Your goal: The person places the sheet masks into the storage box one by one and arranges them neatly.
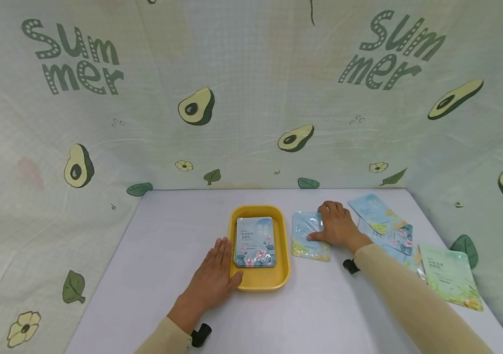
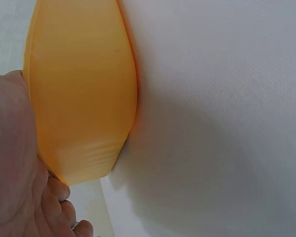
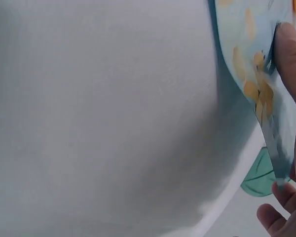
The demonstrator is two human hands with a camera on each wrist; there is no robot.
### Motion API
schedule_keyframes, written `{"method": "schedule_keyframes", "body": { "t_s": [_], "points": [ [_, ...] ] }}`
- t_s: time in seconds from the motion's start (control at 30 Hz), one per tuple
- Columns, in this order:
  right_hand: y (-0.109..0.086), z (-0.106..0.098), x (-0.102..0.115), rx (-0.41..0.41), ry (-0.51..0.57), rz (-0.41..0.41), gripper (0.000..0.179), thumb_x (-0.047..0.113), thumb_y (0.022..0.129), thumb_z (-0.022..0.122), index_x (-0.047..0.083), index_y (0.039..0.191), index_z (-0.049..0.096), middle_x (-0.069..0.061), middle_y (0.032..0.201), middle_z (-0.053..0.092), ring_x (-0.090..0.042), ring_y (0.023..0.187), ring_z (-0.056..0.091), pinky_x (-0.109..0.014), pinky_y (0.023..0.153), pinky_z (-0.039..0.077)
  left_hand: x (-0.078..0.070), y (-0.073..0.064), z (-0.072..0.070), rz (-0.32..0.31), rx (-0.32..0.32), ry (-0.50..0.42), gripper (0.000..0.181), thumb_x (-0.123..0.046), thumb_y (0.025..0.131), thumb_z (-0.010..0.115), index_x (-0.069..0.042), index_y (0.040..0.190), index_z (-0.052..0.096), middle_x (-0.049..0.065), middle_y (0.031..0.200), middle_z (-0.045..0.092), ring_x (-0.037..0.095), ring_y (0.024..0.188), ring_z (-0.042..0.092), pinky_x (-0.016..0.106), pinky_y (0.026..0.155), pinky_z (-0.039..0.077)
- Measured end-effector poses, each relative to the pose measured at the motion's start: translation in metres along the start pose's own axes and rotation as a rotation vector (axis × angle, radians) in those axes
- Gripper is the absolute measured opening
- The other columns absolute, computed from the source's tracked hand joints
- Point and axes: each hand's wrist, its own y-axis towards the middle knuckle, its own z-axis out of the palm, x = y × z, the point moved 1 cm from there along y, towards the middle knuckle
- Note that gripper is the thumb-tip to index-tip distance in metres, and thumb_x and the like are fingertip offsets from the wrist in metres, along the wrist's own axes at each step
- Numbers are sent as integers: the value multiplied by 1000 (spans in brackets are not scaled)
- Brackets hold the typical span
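The left hand (image 1: pixel 213 278) lies with its fingers extended along the left rim of a yellow tray (image 1: pixel 262 281) on the table (image 1: pixel 167 236), holding nothing. A flower-printed packet (image 1: pixel 255 240) lies inside the tray. Just right of it, the right hand (image 1: pixel 339 226) grips the right edge of a blue-and-yellow packet (image 1: pixel 303 237), thumb on top. Farther right, overlapping packets (image 1: pixel 375 212) lie beyond a green packet (image 1: pixel 450 275).
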Motion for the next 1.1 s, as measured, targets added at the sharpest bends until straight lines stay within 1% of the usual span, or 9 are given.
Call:
{"method": "schedule_keyframes", "body": {
  "t_s": [0.17,0.33,0.53,0.7,0.73,0.8,0.9,0.97,1.1],
  "points": [
    [-7,-4,5,-89,-43,-35,93,63,77,87,-1,133,50,-25,149,41,-48,141,35,-71,115,33,0,1,1,-3,1,0,85,-52,108,46,4,166,19,21,175,20,36,163,17,53,130,26],
    [-15,-11,12,-183,-85,-77,86,57,75,92,0,127,53,-23,144,46,-47,139,37,-69,115,34,-1,1,2,-8,-1,6,86,-53,108,46,3,167,19,20,175,20,35,163,17,53,130,26],
    [-28,-17,20,-355,-115,-176,75,45,73,97,1,117,56,-21,132,52,-48,130,45,-65,106,42,-1,1,1,-10,-4,5,85,-52,108,47,4,166,19,21,175,21,36,163,18,53,130,27],
    [-43,-25,32,-443,-70,-238,62,32,79,95,1,115,55,-20,123,58,-45,117,56,-57,95,53,-2,0,0,-13,-7,-10,85,-51,108,49,3,166,20,20,175,21,36,163,18,53,130,26],
    [-47,-27,35,-451,-51,-245,59,29,81,94,1,116,55,-20,121,59,-42,110,60,-53,91,56,-2,0,0,-13,-7,-9,85,-51,108,49,3,166,20,20,175,21,36,163,18,53,130,26],
    [-54,-30,40,-452,3,-254,53,23,85,91,2,118,55,-18,116,61,-32,92,64,-43,77,60,-2,0,0,-9,-7,-8,85,-51,108,48,4,166,20,21,175,21,36,163,18,53,130,26],
    [-61,-34,45,-427,93,-251,47,17,90,85,4,123,55,-15,114,64,-18,72,60,-33,61,58,-2,0,0,-7,-6,-5,85,-51,108,48,4,166,19,21,174,21,36,163,18,53,130,26],
    [-64,-37,47,-401,149,-246,46,14,92,83,5,127,55,-12,116,65,-15,70,60,-32,60,57,-2,0,0,-5,-8,-3,85,-51,108,48,4,166,19,21,174,21,36,163,18,53,130,26],
    [-64,-43,48,-349,234,-231,58,10,90,84,6,139,53,-13,118,65,-20,84,67,-38,72,62,-2,0,1,-5,-8,5,86,-52,108,48,4,166,20,21,174,22,36,163,18,53,129,27]
  ]
}}
